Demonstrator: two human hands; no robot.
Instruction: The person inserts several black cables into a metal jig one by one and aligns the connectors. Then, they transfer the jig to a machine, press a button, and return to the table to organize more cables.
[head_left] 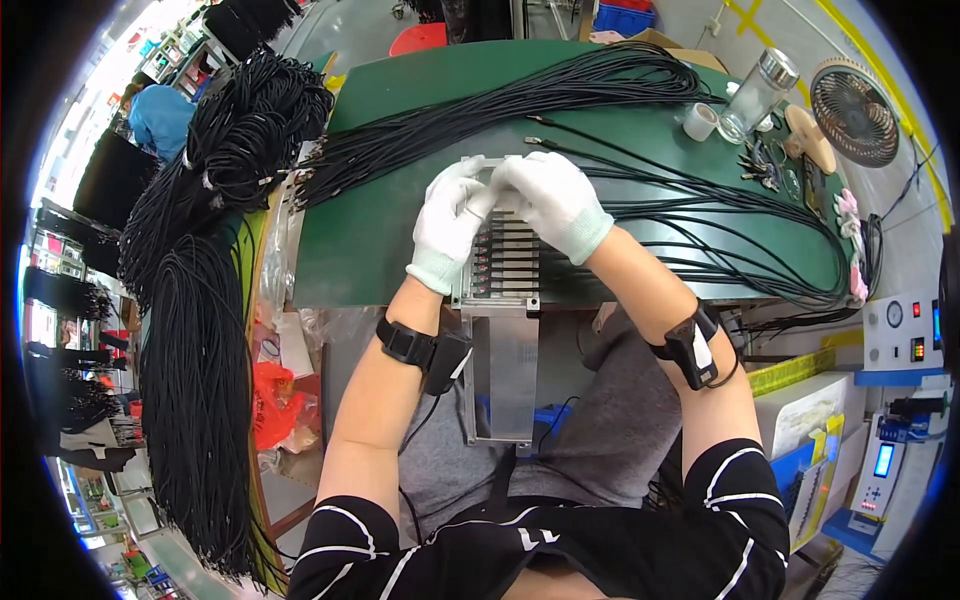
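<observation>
Both hands wear white gloves and meet over the far end of a metal slotted fixture [494, 301] at the table's near edge. My left hand [450, 218] has its thumb and fingers drawn together in a pinch. Close against it, my right hand [556, 202] is also pinched, its fingertips touching or nearly touching the left ones. Whatever lies between the fingers is hidden. Several black cable ends [508, 263] lie side by side in the fixture's slots, just nearer to me than the hands. Their black cables [700, 208] run off to the right across the table.
A long cable bundle [480, 110] crosses the back of the green table [365, 265]. Thick cable bundles [195, 380] hang over its left side. At the back right stand a glass bottle [755, 100], a white tape roll [700, 121] and a fan [853, 112]. Instruments [900, 335] stand at right.
</observation>
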